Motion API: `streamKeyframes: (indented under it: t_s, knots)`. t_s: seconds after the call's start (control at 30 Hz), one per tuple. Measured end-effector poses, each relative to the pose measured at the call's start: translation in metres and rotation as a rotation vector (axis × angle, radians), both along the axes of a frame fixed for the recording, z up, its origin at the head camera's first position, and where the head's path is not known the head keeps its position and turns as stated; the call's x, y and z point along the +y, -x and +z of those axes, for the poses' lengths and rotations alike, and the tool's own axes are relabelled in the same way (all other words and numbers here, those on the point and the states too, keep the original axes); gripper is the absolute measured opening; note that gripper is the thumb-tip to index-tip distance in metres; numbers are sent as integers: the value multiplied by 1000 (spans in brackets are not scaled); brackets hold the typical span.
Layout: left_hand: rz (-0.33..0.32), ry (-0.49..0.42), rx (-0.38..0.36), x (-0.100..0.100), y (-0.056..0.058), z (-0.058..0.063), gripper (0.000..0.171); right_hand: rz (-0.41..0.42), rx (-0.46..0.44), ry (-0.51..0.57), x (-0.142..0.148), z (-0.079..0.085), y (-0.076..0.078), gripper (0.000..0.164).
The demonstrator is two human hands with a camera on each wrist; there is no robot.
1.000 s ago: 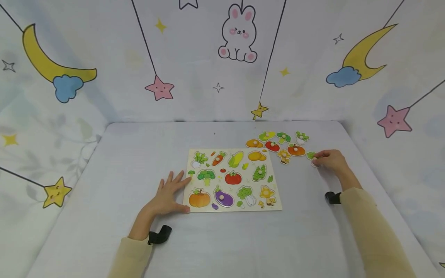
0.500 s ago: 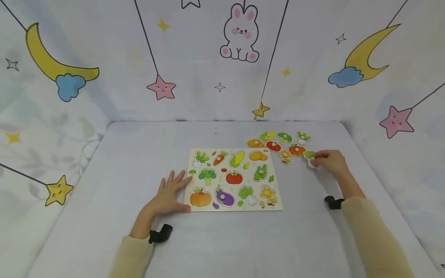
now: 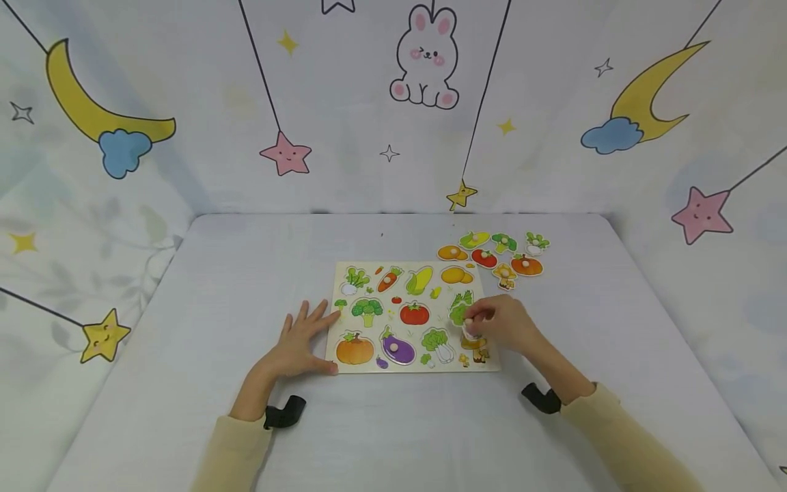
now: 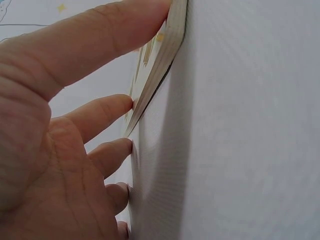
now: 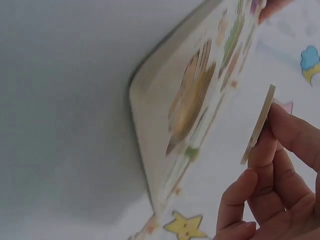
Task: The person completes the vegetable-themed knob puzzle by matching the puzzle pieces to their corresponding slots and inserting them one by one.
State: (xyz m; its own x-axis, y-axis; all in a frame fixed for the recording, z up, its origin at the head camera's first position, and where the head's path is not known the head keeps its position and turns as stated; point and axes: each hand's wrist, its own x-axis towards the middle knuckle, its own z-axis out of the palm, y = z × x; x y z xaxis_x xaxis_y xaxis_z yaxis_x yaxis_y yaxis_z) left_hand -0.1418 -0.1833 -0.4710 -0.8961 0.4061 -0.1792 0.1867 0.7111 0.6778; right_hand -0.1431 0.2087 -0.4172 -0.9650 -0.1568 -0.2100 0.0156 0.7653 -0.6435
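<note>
My right hand (image 3: 507, 324) pinches a leafy-cabbage puzzle piece (image 3: 458, 315) by its small knob, over the right side of the vegetable puzzle board (image 3: 418, 369). In the right wrist view the piece (image 5: 258, 125) shows edge-on, held above the board between thumb and finger. The piece and hand partly cover the mushroom and green pod pictures. A cabbage picture (image 3: 438, 346) lies just left of the held piece. My left hand (image 3: 299, 345) rests with spread fingers at the board's left edge, its thumb at the near left corner; the left wrist view shows fingertips against that edge.
Several loose knobbed pieces lie beyond the board's far right corner, among them a pumpkin (image 3: 527, 266), a tomato (image 3: 484, 258), a broccoli (image 3: 504, 242) and mushrooms (image 3: 505, 276). Knobbed eggplant (image 3: 397, 350) and carrot (image 3: 389, 279) pieces sit in the board. A patterned cloth wall stands behind.
My right hand has lifted the cabbage piece from the loose group and carried it left and nearer, over the board. The left hand stays at the board's edge.
</note>
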Motion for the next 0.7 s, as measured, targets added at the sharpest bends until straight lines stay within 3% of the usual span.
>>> streamKeyframes:
  t_s: [0.27,0.7]
  knots:
    - [1,-1,-5,0,-1,1,101,84,-26,-34,-39,-16,-11,5]
    - [6,0,-14,1,-1,1,100,125,-10,-48,-52,-26,-12,8]
